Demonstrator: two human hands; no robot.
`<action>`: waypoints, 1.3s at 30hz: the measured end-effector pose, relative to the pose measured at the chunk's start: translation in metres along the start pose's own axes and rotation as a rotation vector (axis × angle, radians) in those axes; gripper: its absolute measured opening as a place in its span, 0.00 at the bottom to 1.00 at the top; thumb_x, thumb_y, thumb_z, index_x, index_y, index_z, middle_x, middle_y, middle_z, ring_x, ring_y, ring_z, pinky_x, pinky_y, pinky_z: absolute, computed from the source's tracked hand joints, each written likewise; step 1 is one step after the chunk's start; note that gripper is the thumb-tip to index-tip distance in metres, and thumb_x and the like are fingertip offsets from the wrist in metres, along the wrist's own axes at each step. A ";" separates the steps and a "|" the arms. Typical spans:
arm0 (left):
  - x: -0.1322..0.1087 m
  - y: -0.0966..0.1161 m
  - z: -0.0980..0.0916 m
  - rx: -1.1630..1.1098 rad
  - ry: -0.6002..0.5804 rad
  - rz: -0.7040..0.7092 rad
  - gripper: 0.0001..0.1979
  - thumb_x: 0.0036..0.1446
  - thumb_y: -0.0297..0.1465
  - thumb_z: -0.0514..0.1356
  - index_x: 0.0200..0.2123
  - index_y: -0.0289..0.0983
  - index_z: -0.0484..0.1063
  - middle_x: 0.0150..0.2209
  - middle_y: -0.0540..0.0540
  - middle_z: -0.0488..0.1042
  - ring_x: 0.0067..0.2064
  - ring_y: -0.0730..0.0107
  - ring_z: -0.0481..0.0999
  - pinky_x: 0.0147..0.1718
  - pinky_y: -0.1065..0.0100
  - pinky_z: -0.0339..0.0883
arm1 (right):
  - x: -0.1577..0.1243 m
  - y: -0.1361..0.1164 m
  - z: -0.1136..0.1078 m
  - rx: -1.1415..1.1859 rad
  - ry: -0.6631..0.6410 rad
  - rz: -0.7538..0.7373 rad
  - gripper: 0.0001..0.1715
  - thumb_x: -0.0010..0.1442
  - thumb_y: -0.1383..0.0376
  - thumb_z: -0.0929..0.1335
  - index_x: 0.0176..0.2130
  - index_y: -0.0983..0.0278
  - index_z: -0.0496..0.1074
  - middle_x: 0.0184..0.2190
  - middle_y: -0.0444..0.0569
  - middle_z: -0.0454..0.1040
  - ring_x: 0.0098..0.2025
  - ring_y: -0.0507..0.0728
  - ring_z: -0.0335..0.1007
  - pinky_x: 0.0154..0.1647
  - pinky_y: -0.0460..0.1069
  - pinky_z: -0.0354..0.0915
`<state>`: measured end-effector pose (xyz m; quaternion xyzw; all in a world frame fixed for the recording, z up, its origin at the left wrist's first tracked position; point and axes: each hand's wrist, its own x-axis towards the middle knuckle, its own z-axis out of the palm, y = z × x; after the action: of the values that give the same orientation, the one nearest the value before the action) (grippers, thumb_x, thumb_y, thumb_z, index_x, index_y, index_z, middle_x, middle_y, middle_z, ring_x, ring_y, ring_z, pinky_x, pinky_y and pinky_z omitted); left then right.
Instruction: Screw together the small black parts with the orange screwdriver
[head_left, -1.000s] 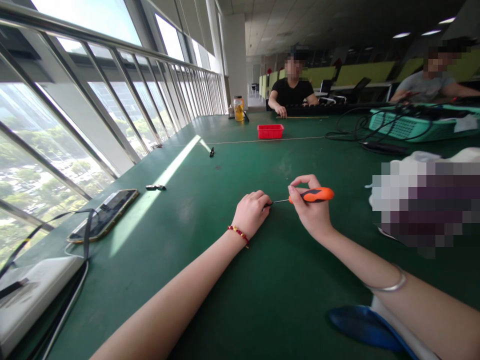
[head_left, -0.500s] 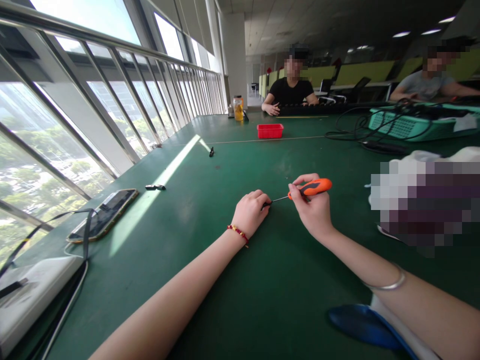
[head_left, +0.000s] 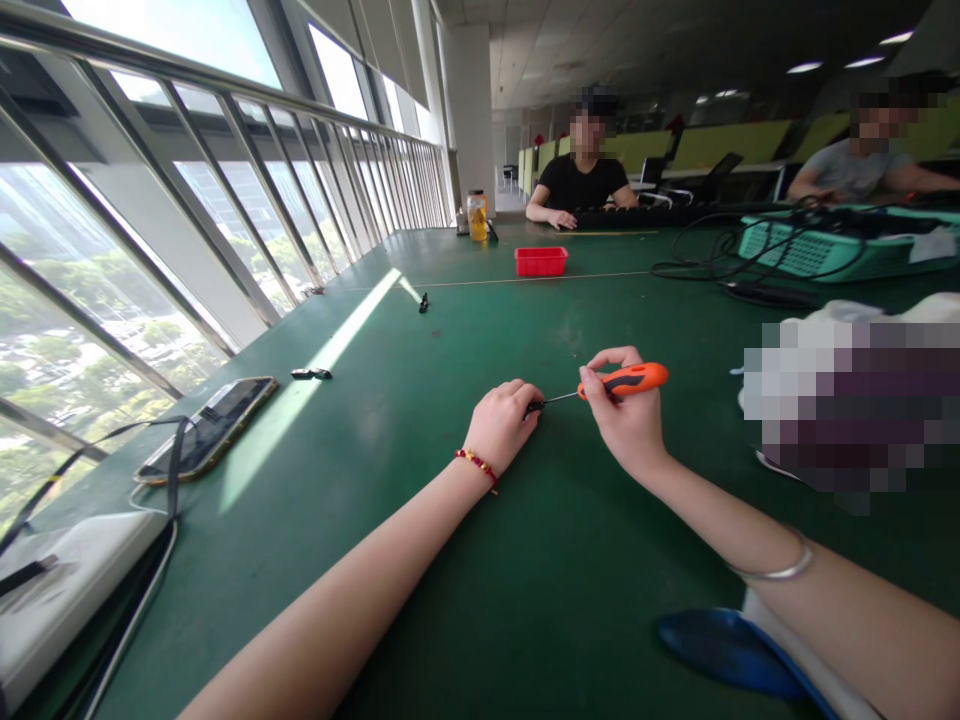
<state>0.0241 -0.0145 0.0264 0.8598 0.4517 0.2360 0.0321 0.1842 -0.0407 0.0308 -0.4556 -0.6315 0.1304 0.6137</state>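
Observation:
My right hand (head_left: pixel 628 420) is closed around the orange and grey handle of a screwdriver (head_left: pixel 636 379). The thin metal shaft points left, and its tip meets a small black part (head_left: pixel 533 407). That part is gripped in the fingers of my left hand (head_left: pixel 504 422), which rests on the green table (head_left: pixel 480 560). Most of the black part is hidden by my fingers, so its kind does not show. Two similar small black pieces lie apart on the table, one black piece (head_left: pixel 311 374) to the left and another black piece (head_left: pixel 424 302) farther back.
A red tray (head_left: pixel 541 262) stands toward the back. At left lie a phone (head_left: pixel 206 430) and a white power strip (head_left: pixel 82 590) with cables. A teal basket (head_left: pixel 810 250) with cords is at right. A jar (head_left: pixel 477 216) stands far back. Two people sit beyond the table.
The screwdriver handle has shifted and turned very slightly in my right hand. My left hand stays in place. The far person in black has lowered a hand toward the table.

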 end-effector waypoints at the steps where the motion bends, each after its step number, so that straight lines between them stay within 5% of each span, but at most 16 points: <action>1: 0.000 0.000 0.000 -0.002 0.000 -0.001 0.06 0.54 0.25 0.56 0.36 0.37 0.69 0.37 0.47 0.72 0.39 0.68 0.72 0.39 0.68 0.66 | 0.000 -0.001 0.000 0.011 -0.013 0.006 0.09 0.55 0.63 0.66 0.35 0.61 0.60 0.19 0.36 0.58 0.19 0.49 0.60 0.24 0.46 0.59; 7: 0.000 -0.001 0.001 -0.013 0.004 -0.008 0.07 0.53 0.25 0.56 0.38 0.37 0.67 0.37 0.47 0.72 0.38 0.68 0.72 0.39 0.67 0.66 | 0.000 -0.003 0.000 0.037 0.041 -0.043 0.16 0.50 0.68 0.67 0.38 0.60 0.57 0.23 0.37 0.59 0.19 0.48 0.57 0.23 0.47 0.59; 17: 0.000 -0.001 0.001 -0.017 0.009 0.004 0.03 0.53 0.25 0.56 0.32 0.38 0.68 0.35 0.49 0.72 0.37 0.70 0.71 0.37 0.70 0.66 | 0.000 -0.003 0.000 0.032 -0.009 0.026 0.10 0.55 0.62 0.65 0.36 0.60 0.59 0.19 0.36 0.59 0.17 0.48 0.58 0.23 0.46 0.58; 23: -0.002 -0.001 0.000 0.007 0.004 0.027 0.03 0.54 0.27 0.55 0.31 0.39 0.69 0.35 0.49 0.72 0.37 0.70 0.71 0.35 0.71 0.65 | 0.000 0.000 0.003 -0.010 0.045 -0.034 0.19 0.50 0.65 0.68 0.40 0.60 0.57 0.24 0.38 0.61 0.20 0.49 0.58 0.25 0.47 0.61; 28: -0.002 0.001 -0.001 0.006 0.002 0.020 0.04 0.54 0.26 0.55 0.31 0.38 0.69 0.35 0.49 0.72 0.36 0.70 0.71 0.35 0.70 0.66 | -0.001 -0.002 0.003 -0.096 0.038 -0.015 0.10 0.53 0.62 0.67 0.34 0.61 0.61 0.24 0.41 0.63 0.25 0.50 0.64 0.28 0.46 0.61; 33: -0.001 -0.001 0.002 -0.066 0.027 -0.012 0.04 0.52 0.25 0.56 0.32 0.38 0.67 0.34 0.49 0.72 0.37 0.70 0.72 0.37 0.69 0.67 | -0.001 -0.005 0.001 -0.186 -0.021 0.010 0.11 0.55 0.57 0.65 0.28 0.62 0.63 0.21 0.41 0.66 0.20 0.49 0.61 0.23 0.44 0.57; 39: 0.000 -0.003 0.005 -0.125 0.093 -0.123 0.06 0.48 0.24 0.56 0.32 0.38 0.65 0.33 0.49 0.73 0.37 0.68 0.73 0.38 0.67 0.68 | -0.002 -0.004 0.002 -0.087 0.002 -0.102 0.05 0.55 0.62 0.66 0.33 0.61 0.67 0.30 0.46 0.71 0.30 0.52 0.68 0.33 0.47 0.64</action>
<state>0.0244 -0.0122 0.0212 0.8147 0.4891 0.3012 0.0792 0.1809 -0.0431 0.0320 -0.4492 -0.6583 0.0710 0.5999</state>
